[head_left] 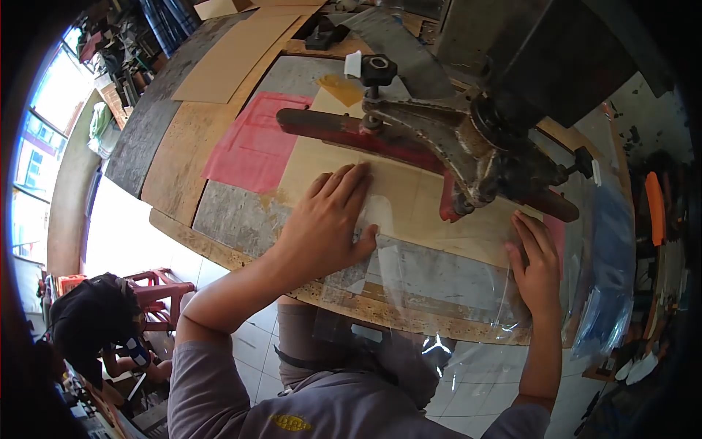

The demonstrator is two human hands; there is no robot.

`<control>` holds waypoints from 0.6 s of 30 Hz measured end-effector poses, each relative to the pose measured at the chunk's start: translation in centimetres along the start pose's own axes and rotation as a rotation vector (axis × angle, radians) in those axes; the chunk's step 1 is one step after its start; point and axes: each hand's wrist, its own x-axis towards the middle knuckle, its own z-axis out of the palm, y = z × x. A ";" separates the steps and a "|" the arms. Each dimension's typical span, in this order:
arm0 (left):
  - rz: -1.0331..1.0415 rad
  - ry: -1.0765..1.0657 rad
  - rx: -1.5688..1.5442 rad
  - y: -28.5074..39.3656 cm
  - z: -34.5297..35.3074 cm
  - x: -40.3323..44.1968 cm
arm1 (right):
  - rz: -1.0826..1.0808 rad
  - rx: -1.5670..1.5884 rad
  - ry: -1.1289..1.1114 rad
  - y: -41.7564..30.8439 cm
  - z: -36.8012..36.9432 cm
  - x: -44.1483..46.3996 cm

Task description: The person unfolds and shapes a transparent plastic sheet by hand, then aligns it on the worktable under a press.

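Observation:
My left hand [333,212] lies flat with fingers stretched out on a clear plastic sheet [417,282] over a beige sheet [322,168]. Its thumb is spread to the side. My right hand [536,260] rests at the right part of the beige sheet, fingers extended and thumb apart, touching the plastic there. The plastic hangs down over the table's front edge. Just beyond my hands is a metal press head [468,139] with a long reddish bar [351,135] across the beige sheet. Whether the bar touches the sheet I cannot tell.
A pink sheet [256,139] lies left of the beige one, and brown boards [238,55] lie farther back. Clear bluish plastic sheets [607,263] hang at the right edge. At lower left, a person in dark clothes [95,322] bends beside a red stool [161,293].

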 end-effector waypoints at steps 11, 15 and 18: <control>0.021 0.024 0.006 -0.4 0.4 0.1 | 0.021 -0.023 -0.005 0.0 0.2 -0.2; 0.019 0.016 0.005 -0.4 0.4 0.1 | 0.030 -0.033 -0.006 -0.1 0.3 -0.3; 0.023 0.021 0.002 -0.5 0.4 0.1 | 0.031 -0.038 -0.001 -0.1 0.3 -0.3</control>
